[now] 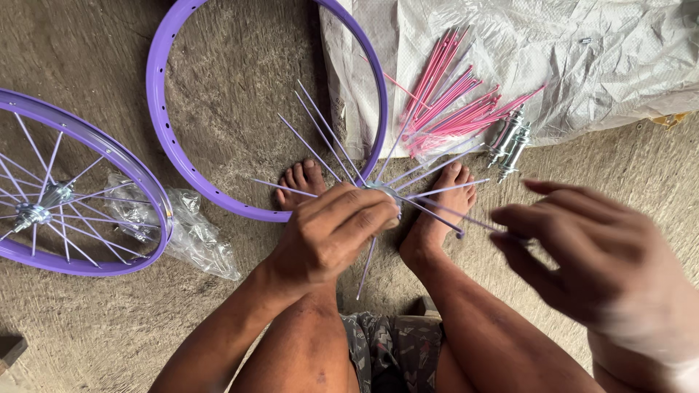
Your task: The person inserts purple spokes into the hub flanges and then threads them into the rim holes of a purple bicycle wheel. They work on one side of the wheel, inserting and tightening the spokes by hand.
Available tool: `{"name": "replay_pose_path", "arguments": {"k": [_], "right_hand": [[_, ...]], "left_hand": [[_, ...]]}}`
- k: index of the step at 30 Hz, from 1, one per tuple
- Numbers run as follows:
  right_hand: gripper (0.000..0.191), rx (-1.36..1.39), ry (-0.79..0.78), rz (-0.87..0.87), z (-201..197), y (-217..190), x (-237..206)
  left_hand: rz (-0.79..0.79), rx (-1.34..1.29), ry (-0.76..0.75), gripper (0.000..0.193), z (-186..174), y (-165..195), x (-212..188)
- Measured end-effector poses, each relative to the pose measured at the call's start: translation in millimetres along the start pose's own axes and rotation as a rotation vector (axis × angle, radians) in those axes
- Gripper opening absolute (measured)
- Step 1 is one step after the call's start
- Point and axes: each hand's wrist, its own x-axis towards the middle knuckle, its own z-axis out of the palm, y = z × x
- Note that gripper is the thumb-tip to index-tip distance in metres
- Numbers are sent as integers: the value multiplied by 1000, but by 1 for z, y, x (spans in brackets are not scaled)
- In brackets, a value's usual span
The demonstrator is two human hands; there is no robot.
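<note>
My left hand (331, 233) grips a metal wheel hub (384, 192) with several purple spokes (320, 131) fanning out from it, held above my bare feet. My right hand (582, 251), blurred and close to the camera, pinches the end of one purple spoke (444, 211) that runs to the hub. An empty purple rim (156, 109) lies on the ground just beyond my feet, partly under the spokes.
A finished purple spoked wheel (73, 182) lies at the left beside a crumpled clear plastic bag (193, 233). A bundle of pink spokes (451, 102) and two metal hubs (510, 142) rest on a white woven sack (568, 58) at the upper right.
</note>
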Motion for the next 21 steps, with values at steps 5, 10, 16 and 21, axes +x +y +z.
{"name": "replay_pose_path", "arguments": {"k": [5, 10, 16, 21], "right_hand": [[19, 181, 70, 3, -4, 2, 5], [23, 229, 114, -161, 25, -3, 25], [24, 225, 75, -267, 37, -12, 41], [23, 277, 66, -155, 16, -9, 37]], "left_hand": [[-9, 82, -14, 26, -10, 2, -3], [7, 137, -25, 29, -17, 6, 3], [41, 202, -51, 30, -18, 8, 7], [41, 209, -49, 28, -20, 7, 8]]}}
